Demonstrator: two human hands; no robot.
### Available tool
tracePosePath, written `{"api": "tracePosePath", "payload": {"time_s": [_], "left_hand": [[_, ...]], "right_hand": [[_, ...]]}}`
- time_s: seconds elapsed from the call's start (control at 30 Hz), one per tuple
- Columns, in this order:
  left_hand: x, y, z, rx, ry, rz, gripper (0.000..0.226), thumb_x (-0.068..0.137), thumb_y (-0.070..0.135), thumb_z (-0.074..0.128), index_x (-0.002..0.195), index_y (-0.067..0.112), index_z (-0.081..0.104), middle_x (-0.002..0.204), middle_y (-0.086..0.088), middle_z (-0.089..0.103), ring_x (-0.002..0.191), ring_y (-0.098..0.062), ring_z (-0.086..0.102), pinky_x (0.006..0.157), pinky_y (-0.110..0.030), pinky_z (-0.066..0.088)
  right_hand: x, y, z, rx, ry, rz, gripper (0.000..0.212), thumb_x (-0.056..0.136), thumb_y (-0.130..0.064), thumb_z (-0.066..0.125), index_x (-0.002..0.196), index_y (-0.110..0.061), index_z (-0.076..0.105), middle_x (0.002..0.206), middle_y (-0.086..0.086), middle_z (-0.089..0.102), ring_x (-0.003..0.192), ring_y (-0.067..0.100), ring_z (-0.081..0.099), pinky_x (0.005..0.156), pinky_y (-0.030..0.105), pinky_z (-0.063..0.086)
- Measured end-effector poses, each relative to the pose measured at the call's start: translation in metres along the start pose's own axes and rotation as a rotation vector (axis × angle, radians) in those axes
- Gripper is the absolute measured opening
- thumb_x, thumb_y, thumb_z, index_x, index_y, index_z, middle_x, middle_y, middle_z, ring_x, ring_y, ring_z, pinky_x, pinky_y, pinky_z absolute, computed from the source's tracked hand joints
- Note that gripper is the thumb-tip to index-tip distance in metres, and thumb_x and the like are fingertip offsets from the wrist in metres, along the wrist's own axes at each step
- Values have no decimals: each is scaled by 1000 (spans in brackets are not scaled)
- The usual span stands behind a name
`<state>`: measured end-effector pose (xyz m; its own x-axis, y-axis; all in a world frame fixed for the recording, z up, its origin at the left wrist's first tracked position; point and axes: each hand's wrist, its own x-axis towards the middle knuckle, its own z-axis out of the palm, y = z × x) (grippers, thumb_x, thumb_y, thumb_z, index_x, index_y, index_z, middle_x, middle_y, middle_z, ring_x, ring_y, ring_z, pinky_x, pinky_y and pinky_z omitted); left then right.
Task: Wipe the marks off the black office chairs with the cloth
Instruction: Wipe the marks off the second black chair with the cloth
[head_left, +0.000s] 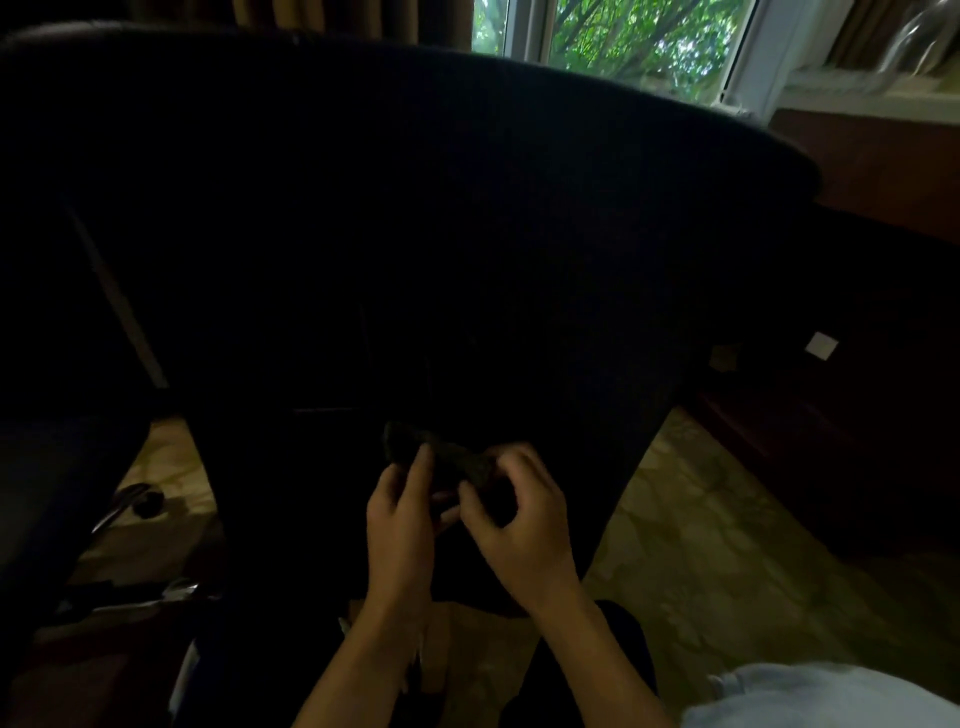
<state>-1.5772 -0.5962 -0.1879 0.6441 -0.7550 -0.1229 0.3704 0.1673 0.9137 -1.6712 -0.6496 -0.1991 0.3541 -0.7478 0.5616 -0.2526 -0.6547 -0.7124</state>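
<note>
From the head camera we look down at the back of a black office chair (415, 234), whose dark backrest fills most of the view. Low in front of it, both of our hands meet on a dark cloth (441, 460), bunched into a short roll and held just off the chair's back; whether it touches the upholstery we cannot tell in this dim light. Our left hand (402, 519) has its fingers curled up around the cloth's left end. Our right hand (519, 514) grips the right end, fingers folded over it. A second black chair (57, 467) stands at the left edge, its chrome base (122, 506) catching light on the pale patterned floor (727, 545). Beyond the backrest, a window (623, 41) shows green leaves. A small white square (822, 345) sits on the dark wall at right.
</note>
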Motion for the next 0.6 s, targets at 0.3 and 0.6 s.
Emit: {"api": "tracePosePath", "payload": {"time_s": [0.3, 0.6], "left_hand": [[-4, 45, -13, 309, -199, -8, 17, 93, 15, 62, 108, 9, 67, 82, -3, 73, 74, -14, 72, 61, -22, 54], [5, 102, -46, 863, -822, 215, 32, 99, 11, 53, 110, 40, 60, 108, 19, 67, 100, 3, 63, 84, -11, 47]], "right_hand": [[3, -23, -9, 259, -238, -63, 19, 95, -25, 48, 88, -11, 58, 79, -1, 60, 68, 14, 59, 56, 34, 47], [36, -32, -31, 234, -338, 191, 61, 83, -37, 73, 136, -45, 44, 133, -15, 46, 121, -5, 47, 98, 16, 45]]}}
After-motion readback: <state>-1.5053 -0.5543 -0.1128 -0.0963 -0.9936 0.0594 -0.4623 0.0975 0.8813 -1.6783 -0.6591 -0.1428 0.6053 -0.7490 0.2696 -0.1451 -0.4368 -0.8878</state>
